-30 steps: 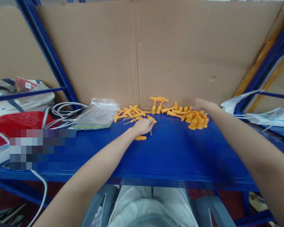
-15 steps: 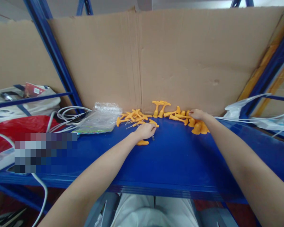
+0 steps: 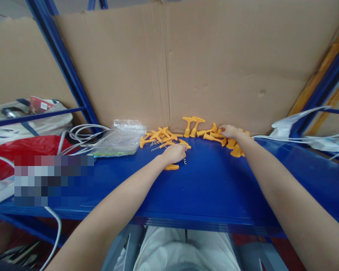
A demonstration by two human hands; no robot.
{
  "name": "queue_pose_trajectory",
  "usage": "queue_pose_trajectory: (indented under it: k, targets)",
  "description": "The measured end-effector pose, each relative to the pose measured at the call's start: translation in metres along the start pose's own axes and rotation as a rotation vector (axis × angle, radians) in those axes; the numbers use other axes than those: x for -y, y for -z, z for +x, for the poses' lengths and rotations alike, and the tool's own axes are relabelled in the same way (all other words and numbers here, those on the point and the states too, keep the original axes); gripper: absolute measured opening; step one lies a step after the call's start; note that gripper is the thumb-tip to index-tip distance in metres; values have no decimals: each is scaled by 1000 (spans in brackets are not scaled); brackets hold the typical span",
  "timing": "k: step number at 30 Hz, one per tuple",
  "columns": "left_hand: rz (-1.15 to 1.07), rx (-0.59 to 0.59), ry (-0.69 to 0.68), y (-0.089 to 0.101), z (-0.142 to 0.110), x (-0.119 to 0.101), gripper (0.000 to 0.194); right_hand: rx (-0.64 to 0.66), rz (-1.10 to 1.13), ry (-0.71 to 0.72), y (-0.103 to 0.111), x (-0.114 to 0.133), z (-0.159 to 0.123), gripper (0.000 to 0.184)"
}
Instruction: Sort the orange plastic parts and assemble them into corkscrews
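Observation:
My left hand is closed around a corkscrew with a yellow T-shaped handle; its metal spiral hangs below my fingers. Behind that hand lies a heap of yellow-handled corkscrews, several spirals showing. Another yellow handle rests just in front of my left wrist. At the back right, my right hand reaches into a group of yellow pieces, its fingertips pinched together; whatever is between them is too small to make out. Flared yellow sleeves stand under that wrist. Two yellow corkscrews stand upright in sleeves between my hands.
A cardboard panel closes off the back of the blue tabletop. Clear plastic bags lie left of the heap, beside white cables and a red bag. At the right are a white plastic bag and more cables.
My right hand has shifted slightly left and back over the yellow pieces. The left hand keeps its hold on the corkscrew. The camera view has tilted a little.

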State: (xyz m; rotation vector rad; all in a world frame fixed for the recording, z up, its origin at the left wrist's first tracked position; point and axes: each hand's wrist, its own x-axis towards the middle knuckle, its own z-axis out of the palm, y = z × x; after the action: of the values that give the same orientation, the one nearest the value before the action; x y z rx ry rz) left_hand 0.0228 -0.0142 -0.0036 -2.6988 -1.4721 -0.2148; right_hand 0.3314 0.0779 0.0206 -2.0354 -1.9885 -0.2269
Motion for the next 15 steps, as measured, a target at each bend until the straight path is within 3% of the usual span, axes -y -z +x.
queue_pose_trajectory:
  k: [7,11,15]
  targets:
    - [20,-71,-86,-10,4,7,43,73,-98,-192,8,19,-7,27]
    - [40,-135,-105,-15,5,10,38,-36,-106,-212,17,30,-15,31]
    - [12,-144,-59,-18,6,10,41,-178,-79,-127,33,45,-26,35]
